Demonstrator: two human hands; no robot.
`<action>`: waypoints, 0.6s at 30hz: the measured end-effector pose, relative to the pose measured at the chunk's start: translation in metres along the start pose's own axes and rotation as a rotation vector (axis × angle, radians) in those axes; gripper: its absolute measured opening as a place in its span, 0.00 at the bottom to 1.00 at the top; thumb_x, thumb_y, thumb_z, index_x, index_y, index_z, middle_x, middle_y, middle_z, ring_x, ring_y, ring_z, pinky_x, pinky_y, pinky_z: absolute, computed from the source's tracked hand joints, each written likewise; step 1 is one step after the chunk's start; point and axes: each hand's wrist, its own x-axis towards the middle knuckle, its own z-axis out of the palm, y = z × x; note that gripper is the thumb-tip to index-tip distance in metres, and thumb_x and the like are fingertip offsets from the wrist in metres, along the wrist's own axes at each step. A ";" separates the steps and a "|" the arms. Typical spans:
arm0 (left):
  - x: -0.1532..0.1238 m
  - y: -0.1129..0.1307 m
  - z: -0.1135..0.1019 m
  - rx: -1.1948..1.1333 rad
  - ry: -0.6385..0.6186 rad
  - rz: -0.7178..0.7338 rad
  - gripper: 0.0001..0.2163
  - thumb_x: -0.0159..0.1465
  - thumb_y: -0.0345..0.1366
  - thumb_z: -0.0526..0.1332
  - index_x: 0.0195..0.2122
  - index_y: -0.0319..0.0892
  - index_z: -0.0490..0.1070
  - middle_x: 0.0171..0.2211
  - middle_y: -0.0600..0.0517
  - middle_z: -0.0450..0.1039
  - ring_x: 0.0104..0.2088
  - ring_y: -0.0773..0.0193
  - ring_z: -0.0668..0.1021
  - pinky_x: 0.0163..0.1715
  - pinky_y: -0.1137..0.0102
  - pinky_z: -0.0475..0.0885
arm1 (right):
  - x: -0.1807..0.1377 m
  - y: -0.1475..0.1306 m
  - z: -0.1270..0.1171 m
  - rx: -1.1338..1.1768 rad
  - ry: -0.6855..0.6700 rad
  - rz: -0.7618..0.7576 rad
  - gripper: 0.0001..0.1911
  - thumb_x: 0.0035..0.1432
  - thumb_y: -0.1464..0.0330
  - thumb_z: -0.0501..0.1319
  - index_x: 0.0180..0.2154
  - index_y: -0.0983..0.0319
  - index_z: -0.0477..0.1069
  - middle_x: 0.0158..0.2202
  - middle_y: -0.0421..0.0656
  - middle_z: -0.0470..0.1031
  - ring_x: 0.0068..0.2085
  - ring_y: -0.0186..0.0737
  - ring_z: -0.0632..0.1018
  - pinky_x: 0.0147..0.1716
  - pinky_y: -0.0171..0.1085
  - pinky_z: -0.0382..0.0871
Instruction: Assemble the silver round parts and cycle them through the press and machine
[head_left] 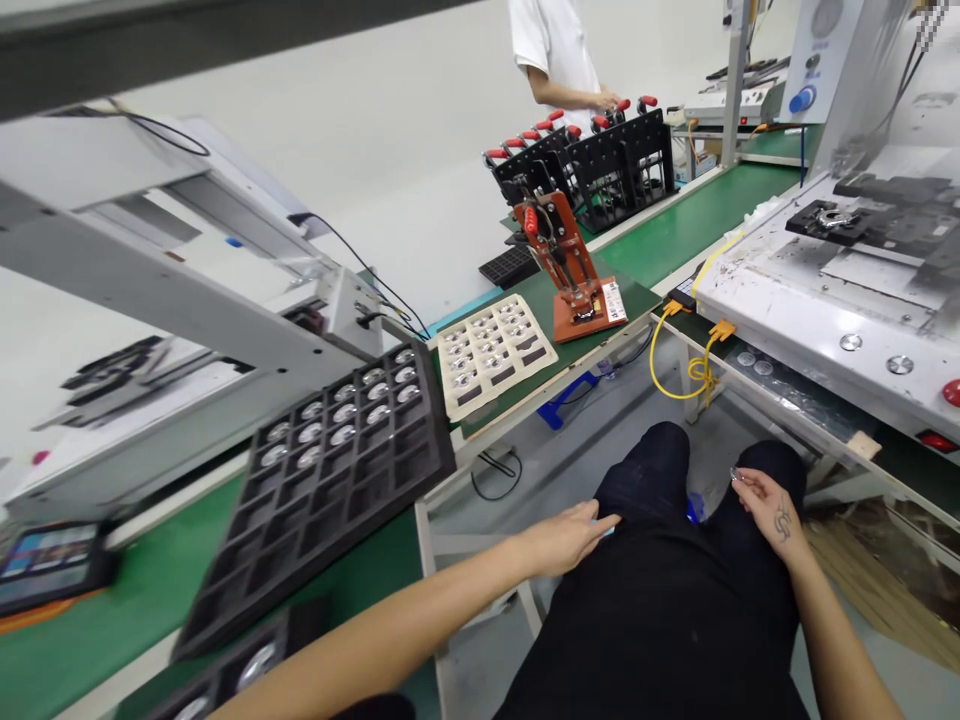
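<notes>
My left hand rests by my left thigh with its fingers curled closed. A small light-blue piece shows at its fingertips; what it belongs to is hidden. Over my right thigh, my right hand pinches a small shiny round part between thumb and fingers. To the left on the bench, a black compartment tray holds several shiny round parts in its far cells. Beside it lies a cream tray with several similar parts. An orange-red clamp fixture with a red handle stands just past that tray.
On the right is a white machine with metal buttons, yellow cables and a shelf below. Black fixtures with red handles stand at the back, where a co-worker works. A grey machine frame reaches over the left bench.
</notes>
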 end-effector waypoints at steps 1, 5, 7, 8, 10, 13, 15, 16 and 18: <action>0.004 0.003 0.004 0.003 -0.010 -0.026 0.23 0.73 0.34 0.56 0.69 0.49 0.68 0.49 0.44 0.74 0.50 0.52 0.78 0.54 0.65 0.72 | -0.001 0.000 0.000 -0.004 0.001 -0.003 0.33 0.51 0.43 0.74 0.45 0.63 0.82 0.32 0.47 0.82 0.30 0.43 0.79 0.27 0.39 0.74; 0.013 0.015 0.020 0.012 0.004 -0.198 0.22 0.78 0.39 0.44 0.70 0.43 0.63 0.53 0.37 0.72 0.48 0.49 0.80 0.51 0.60 0.73 | -0.005 -0.001 0.000 -0.015 0.013 -0.014 0.33 0.51 0.43 0.74 0.45 0.63 0.82 0.34 0.48 0.83 0.32 0.45 0.81 0.29 0.39 0.75; 0.016 0.018 0.025 0.019 0.003 -0.290 0.23 0.80 0.42 0.39 0.67 0.44 0.65 0.48 0.40 0.74 0.42 0.51 0.82 0.46 0.61 0.74 | -0.006 -0.002 0.000 -0.016 0.020 -0.016 0.33 0.51 0.43 0.74 0.46 0.63 0.82 0.35 0.49 0.84 0.33 0.47 0.82 0.30 0.40 0.76; 0.017 0.019 0.027 0.025 -0.007 -0.329 0.23 0.80 0.44 0.38 0.65 0.46 0.66 0.44 0.42 0.76 0.40 0.51 0.83 0.44 0.62 0.74 | -0.006 -0.002 0.001 -0.015 0.022 -0.016 0.33 0.51 0.43 0.74 0.46 0.63 0.82 0.35 0.49 0.84 0.33 0.47 0.82 0.30 0.40 0.76; 0.022 0.018 0.028 0.046 -0.034 -0.386 0.21 0.80 0.45 0.41 0.62 0.48 0.68 0.38 0.44 0.77 0.39 0.48 0.84 0.41 0.61 0.74 | -0.006 -0.002 0.002 -0.012 0.023 -0.018 0.32 0.52 0.43 0.73 0.46 0.62 0.81 0.36 0.49 0.84 0.34 0.47 0.82 0.31 0.40 0.76; 0.027 0.017 0.024 0.071 -0.064 -0.416 0.21 0.79 0.45 0.42 0.62 0.46 0.69 0.36 0.41 0.80 0.40 0.42 0.85 0.42 0.57 0.75 | -0.005 -0.002 0.004 -0.006 0.024 -0.023 0.31 0.52 0.44 0.73 0.46 0.62 0.81 0.36 0.48 0.84 0.34 0.47 0.82 0.31 0.41 0.76; 0.027 0.015 0.019 0.053 -0.088 -0.386 0.21 0.78 0.44 0.43 0.63 0.44 0.67 0.39 0.39 0.81 0.42 0.41 0.85 0.42 0.56 0.75 | -0.005 -0.002 0.005 -0.005 0.024 -0.024 0.31 0.52 0.44 0.73 0.45 0.62 0.81 0.35 0.48 0.84 0.34 0.47 0.82 0.31 0.41 0.76; 0.027 0.013 0.016 0.032 -0.105 -0.354 0.21 0.78 0.43 0.44 0.65 0.44 0.66 0.41 0.38 0.81 0.42 0.43 0.85 0.42 0.57 0.75 | -0.005 -0.002 0.005 -0.005 0.023 -0.024 0.31 0.52 0.44 0.73 0.45 0.62 0.81 0.35 0.48 0.84 0.34 0.47 0.82 0.31 0.41 0.76; 0.024 0.008 0.008 -0.023 -0.142 -0.272 0.21 0.76 0.41 0.48 0.66 0.43 0.65 0.47 0.38 0.81 0.42 0.48 0.85 0.41 0.62 0.76 | -0.006 -0.002 0.004 -0.009 0.021 -0.023 0.30 0.52 0.45 0.73 0.45 0.62 0.81 0.35 0.48 0.84 0.34 0.47 0.82 0.32 0.41 0.76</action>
